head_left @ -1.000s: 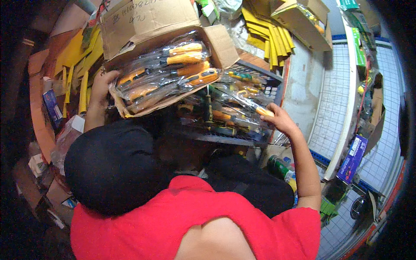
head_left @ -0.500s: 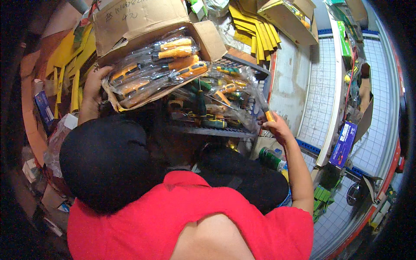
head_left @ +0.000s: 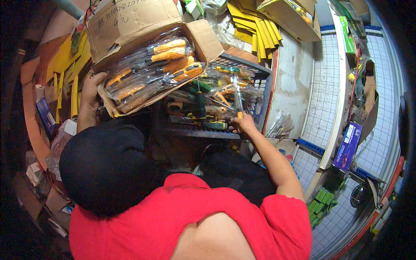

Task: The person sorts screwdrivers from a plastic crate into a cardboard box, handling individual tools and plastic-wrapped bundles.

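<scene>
My left hand (head_left: pixel 90 92) grips the left side of an open cardboard box (head_left: pixel 149 107), tilted above the near left part of a crate. Inside the box lie several orange-and-black-handled tools (head_left: pixel 168 54), wrapped in clear plastic. My right hand (head_left: pixel 245 125) is closed on the orange end of a screwdriver (head_left: pixel 238 97) in a clear sleeve, its shaft pointing away from me over the crate. The dark plastic crate (head_left: pixel 255 66) has perforated walls and holds loose screwdrivers, among them a green-handled one (head_left: pixel 200 106) and a green-and-yellow-handled one (head_left: pixel 214 125).
Yellow angled pieces (head_left: pixel 255 30) are stacked behind the crate, beside another cardboard box (head_left: pixel 290 19). Thin wrapped items (head_left: pixel 281 125) lie right of the crate. Further right are white grid shelves (head_left: pixel 323 82) with a purple box (head_left: pixel 348 146). A dark rounded shape (head_left: pixel 108 169) blocks the lower left.
My right hand has moved left with the screwdriver, from the crate's right edge to its front. The wrapped items on the right have come into sight. The cardboard box has shifted slightly left.
</scene>
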`<state>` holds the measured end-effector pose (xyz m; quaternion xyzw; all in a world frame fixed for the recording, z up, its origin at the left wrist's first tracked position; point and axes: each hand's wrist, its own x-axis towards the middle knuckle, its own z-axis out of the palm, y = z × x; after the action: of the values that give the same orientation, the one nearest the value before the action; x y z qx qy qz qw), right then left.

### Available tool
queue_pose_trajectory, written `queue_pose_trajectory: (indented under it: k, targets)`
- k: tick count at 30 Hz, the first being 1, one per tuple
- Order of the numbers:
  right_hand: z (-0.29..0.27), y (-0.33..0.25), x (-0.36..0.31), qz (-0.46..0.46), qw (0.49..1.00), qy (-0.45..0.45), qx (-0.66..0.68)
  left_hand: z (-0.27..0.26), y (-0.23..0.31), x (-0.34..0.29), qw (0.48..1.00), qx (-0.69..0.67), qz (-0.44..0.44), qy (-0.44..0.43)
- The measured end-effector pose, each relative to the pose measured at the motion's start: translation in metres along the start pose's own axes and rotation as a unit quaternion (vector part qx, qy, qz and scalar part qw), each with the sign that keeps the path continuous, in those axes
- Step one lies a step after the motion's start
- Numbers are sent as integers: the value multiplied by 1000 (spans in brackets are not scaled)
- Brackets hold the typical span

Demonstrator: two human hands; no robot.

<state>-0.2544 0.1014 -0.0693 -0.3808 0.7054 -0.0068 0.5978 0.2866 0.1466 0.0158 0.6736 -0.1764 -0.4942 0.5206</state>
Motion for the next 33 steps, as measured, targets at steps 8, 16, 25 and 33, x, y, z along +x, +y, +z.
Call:
queue_pose_trajectory:
  k: [8,16,25,33]
  targets:
    - [-36,-25,-55,-5,996,64,-67,-10,-9,7,998,41,37,-20]
    - [-100,-56,-128,-202,937,283,37,11,7,-9,1000,-5,8,-18]
    - [58,-213,-160,-367,913,32,176,18,8,-12,998,9,61,3]
    - [150,-230,-142,-315,921,-117,198,18,18,-23,989,-135,2,-65]
